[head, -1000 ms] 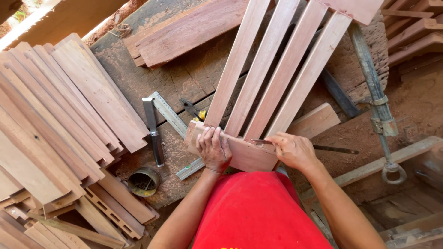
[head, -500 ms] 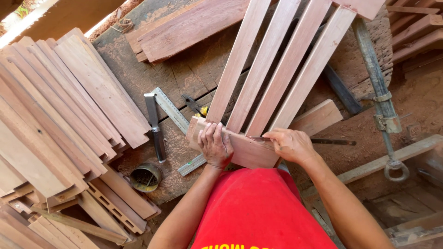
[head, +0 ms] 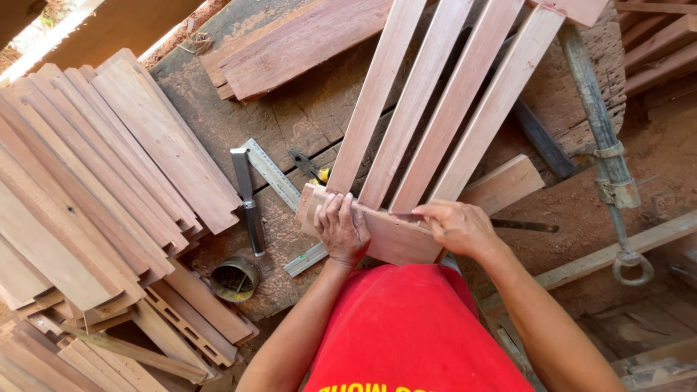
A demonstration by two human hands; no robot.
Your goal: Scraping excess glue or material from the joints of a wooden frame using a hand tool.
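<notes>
A short reddish wooden crosspiece [head: 396, 236] lies across the near ends of three long wooden slats [head: 417, 101] that fan away from me over the workbench [head: 290, 116]. My left hand [head: 341, 229] presses flat on the left end of the crosspiece. My right hand [head: 459, 226] rests at its right end, fingers pinched on a thin dark tool whose tip touches the crosspiece's top edge; what the tool is stays unclear. Below the hands is my red shirt [head: 421, 327].
A metal square ruler [head: 272, 174], a dark-handled tool [head: 250, 207] and pliers [head: 308, 167] lie left of the slats. Stacked shaped boards [head: 94, 181] fill the left. A small round tin [head: 234, 278] stands near the bench edge. A bar clamp [head: 606, 152] lies at right.
Both hands stay on the crosspiece; the view has shifted slightly downward. My right hand has edged a little left along the top edge.
</notes>
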